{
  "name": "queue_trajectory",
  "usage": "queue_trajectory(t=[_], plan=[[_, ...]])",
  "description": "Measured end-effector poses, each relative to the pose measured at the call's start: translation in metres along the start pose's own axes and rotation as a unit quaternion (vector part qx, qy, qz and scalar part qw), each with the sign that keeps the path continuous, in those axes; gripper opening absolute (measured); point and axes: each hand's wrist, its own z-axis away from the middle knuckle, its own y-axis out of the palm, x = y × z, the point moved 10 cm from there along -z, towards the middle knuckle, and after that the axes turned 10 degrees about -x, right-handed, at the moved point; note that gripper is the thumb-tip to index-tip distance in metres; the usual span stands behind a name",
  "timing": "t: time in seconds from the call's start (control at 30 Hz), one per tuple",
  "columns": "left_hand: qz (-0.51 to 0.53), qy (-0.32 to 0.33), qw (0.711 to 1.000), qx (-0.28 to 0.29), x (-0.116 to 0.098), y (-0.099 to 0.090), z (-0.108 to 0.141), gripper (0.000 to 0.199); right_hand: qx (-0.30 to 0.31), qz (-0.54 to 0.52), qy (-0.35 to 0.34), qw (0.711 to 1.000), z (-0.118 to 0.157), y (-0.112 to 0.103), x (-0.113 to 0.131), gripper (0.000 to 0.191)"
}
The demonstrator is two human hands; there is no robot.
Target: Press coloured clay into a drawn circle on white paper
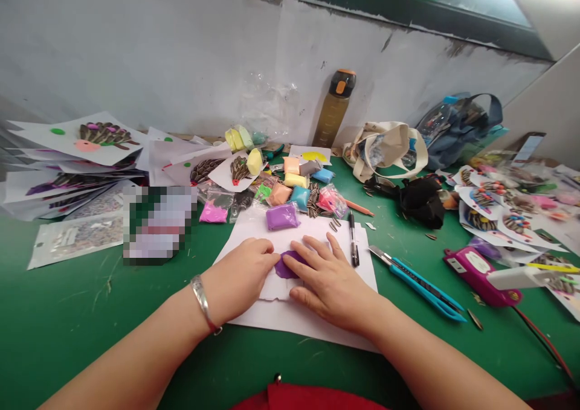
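Note:
A flattened piece of purple clay point(286, 267) lies on a small white card point(272, 292), which rests on larger white paper point(308, 328). My right hand point(328, 280) is spread flat, its fingers partly covering the clay and the card. At the clay's left edge, my left hand point(247, 271) has its fingers curled together, the tips touching the clay. Its thumb is mostly hidden. Just beyond both hands sits a packet of purple clay point(282, 217). A black pen point(353, 241) lies on the paper to the right of my right hand.
A blue utility knife point(421, 283) and a magenta glue gun point(483, 276) lie to the right. Behind the paper are clay packets point(299, 197), sunflower seeds point(313, 200) and a bottle point(334, 108). Stacked seed-picture cards point(67, 133) stand left; a cloth bag point(385, 150) sits at the back.

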Motion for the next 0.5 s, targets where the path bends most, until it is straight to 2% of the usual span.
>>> queue_trajectory(t=[0.17,0.27,0.37,0.43,0.5], plan=[[-0.015,0.007,1.000,0.000,-0.004,-0.001,0.001,0.030,-0.001,-0.004,0.002,1.000,0.001,-0.001,0.001,0.053],[-0.021,0.001,1.000,-0.017,-0.002,-0.010,-0.001,0.031,0.006,-0.019,0.007,1.000,0.001,0.000,0.001,0.052],[-0.080,-0.053,0.988,-0.122,0.024,-0.037,-0.003,0.033,0.004,-0.032,0.029,0.999,0.001,-0.001,-0.004,0.056],[-0.143,-0.100,0.958,-0.228,0.050,-0.063,0.000,0.037,-0.003,-0.035,0.043,0.998,0.001,-0.003,-0.008,0.056],[-0.188,-0.145,0.933,-0.271,0.077,-0.074,0.003,0.041,-0.007,-0.038,0.050,0.998,0.001,-0.004,-0.011,0.054]])
